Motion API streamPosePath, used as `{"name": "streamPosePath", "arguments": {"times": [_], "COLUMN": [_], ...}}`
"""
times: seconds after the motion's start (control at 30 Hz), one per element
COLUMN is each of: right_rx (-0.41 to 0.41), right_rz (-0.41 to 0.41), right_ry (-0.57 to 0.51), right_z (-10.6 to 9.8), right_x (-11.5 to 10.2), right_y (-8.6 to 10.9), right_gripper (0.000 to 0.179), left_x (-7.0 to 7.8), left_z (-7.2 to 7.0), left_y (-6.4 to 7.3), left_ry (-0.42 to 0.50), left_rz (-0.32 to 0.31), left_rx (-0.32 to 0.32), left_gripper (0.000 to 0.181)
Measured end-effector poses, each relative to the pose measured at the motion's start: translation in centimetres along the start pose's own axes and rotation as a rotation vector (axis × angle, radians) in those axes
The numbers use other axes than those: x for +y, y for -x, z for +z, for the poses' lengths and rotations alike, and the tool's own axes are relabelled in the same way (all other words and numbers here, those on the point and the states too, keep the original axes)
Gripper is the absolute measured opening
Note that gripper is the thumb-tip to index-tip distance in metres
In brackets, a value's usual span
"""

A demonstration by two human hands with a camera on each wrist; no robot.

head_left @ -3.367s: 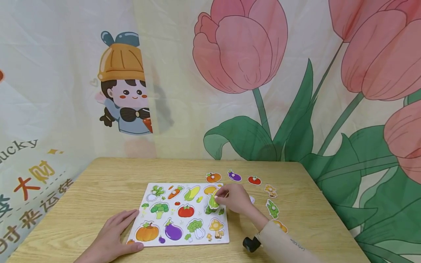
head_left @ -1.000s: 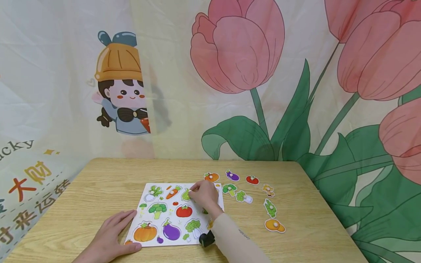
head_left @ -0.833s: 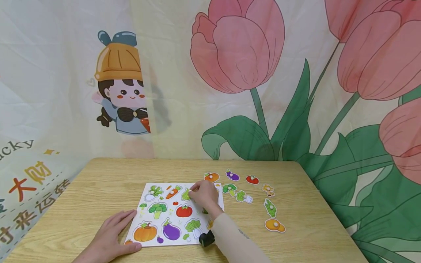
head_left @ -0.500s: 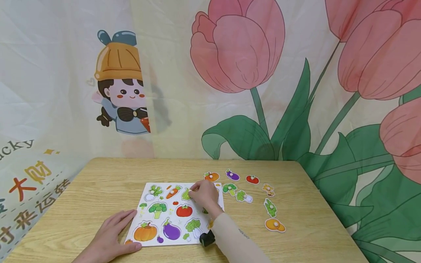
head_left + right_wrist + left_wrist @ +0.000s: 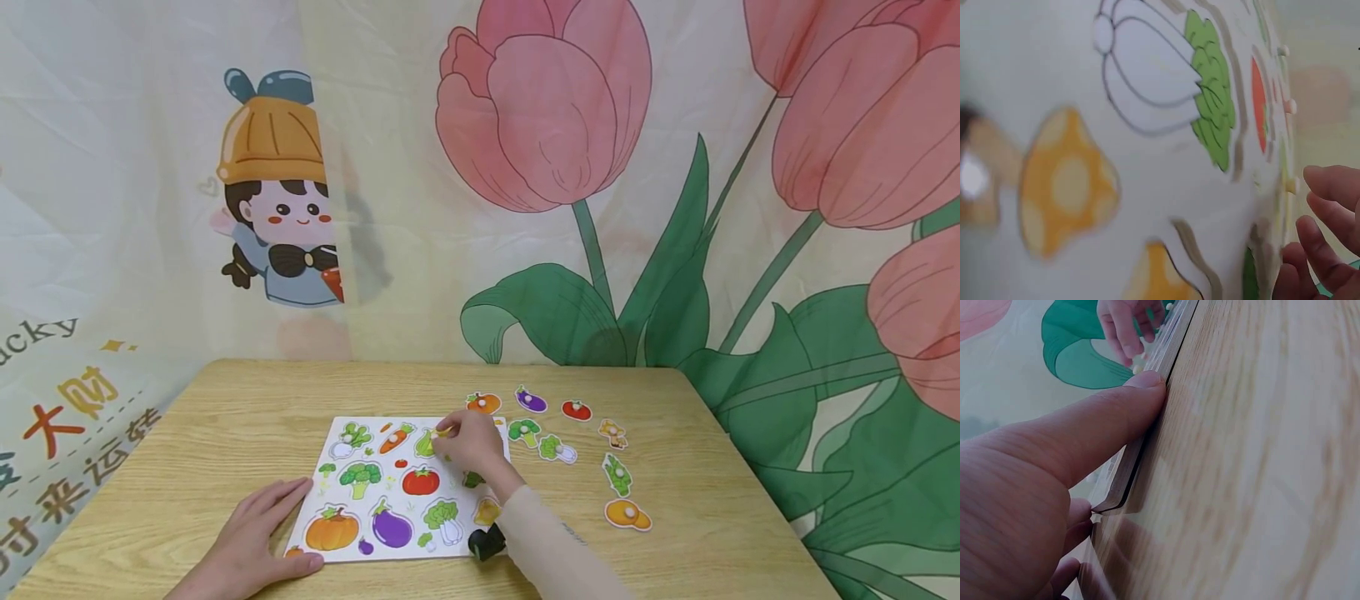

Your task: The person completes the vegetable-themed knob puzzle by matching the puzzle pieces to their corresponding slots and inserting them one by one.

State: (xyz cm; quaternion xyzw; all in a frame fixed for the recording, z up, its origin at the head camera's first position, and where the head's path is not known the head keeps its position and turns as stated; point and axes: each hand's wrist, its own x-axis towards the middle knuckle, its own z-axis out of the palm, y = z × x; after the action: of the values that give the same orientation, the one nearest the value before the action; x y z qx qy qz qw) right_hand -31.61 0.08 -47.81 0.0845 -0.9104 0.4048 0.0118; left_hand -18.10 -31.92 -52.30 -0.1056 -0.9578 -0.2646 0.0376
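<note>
A white vegetable puzzle board (image 5: 326, 493) lies on the table. My left hand (image 5: 251, 537) rests at its near left corner, the straight thumb (image 5: 1110, 415) pressing the front edge and the fingers along the left side. The yellow-green corn piece (image 5: 424, 443) lies in its place in the board's top row. Beside it is my right hand (image 5: 472, 442), its fingertips a little apart from the knob (image 5: 1293, 184) in the right wrist view. A carrot piece (image 5: 393, 440) and a white-and-green radish piece (image 5: 351, 439) also lie in the board, knobs up.
Loose knobbed pieces lie right of the board: pumpkin (image 5: 483, 403), eggplant (image 5: 532, 400), tomato (image 5: 577, 410), mushroom (image 5: 613, 433), broccoli (image 5: 523, 432), bok choy (image 5: 557, 449), a green pod-like piece (image 5: 618, 475) and an orange oval pair (image 5: 628, 514). A printed curtain (image 5: 405, 250) hangs behind the table.
My right hand carried the corn piece left from the board's right side to the top row. Just now its fingers have let go and drawn slightly right. The left hand has stayed put.
</note>
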Motion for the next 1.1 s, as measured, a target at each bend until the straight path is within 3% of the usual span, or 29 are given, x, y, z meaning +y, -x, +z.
{"name": "streamPosePath", "arguments": {"times": [0.53, 0.7, 1.1], "right_rx": [-0.025, -0.013, -0.067], "right_rz": [-0.105, -0.154, -0.151], "right_ry": [0.01, 0.064, 0.172], "right_z": [-9.1, -12.4, -19.2], "right_x": [2.2, 4.3, 10.7], "right_y": [0.8, 1.9, 6.5], "right_gripper": [0.018, 0.017, 0.015], "left_x": [0.0, 0.0, -0.1], "left_z": [0.0, 0.1, 0.1], "left_y": [0.3, 0.3, 0.2], "left_ry": [-0.012, -0.013, -0.002], "left_rz": [0.018, 0.029, 0.034], "left_rx": [0.027, 0.039, 0.037], "left_gripper": [0.104, 0.104, 0.104]}}
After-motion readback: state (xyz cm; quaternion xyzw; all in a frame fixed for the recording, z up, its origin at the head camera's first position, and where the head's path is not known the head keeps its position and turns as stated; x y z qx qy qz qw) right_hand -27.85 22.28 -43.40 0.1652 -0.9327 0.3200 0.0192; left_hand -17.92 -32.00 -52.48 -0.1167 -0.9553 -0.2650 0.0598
